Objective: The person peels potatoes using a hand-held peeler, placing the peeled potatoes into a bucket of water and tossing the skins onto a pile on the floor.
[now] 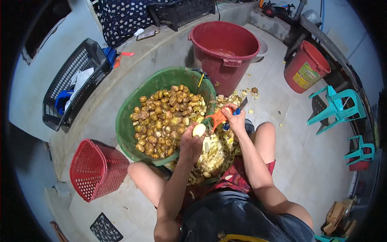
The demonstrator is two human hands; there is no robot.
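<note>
The peeled potato (198,130) is gripped in the left hand (190,141), pinched between thumb and curled fingers, beside the right rim of the green tub (125,139) and above the heap of peelings (215,155). The orange Y-shaped peeler (217,118) is clasped in the right hand (236,121), whose fingers are closed around its handle; a blue-handled knife (243,104) appears to be held in the same grip, though the overlap at the palm leaves this uncertain. For good peeling, the potato should be held steady from below, with the fingertips kept behind the blade's path. Strokes should be drawn lightly along its length, the potato being turned slightly between passes, and the knife point should be kept clear of the left wrist. The pale bare face of the potato is directed upward; its long axis seems to run from lower left to upper right. The peeler's forked head is pointed left and slightly downward, toward the potato, its long axis being slanted from upper right to lower left.
</note>
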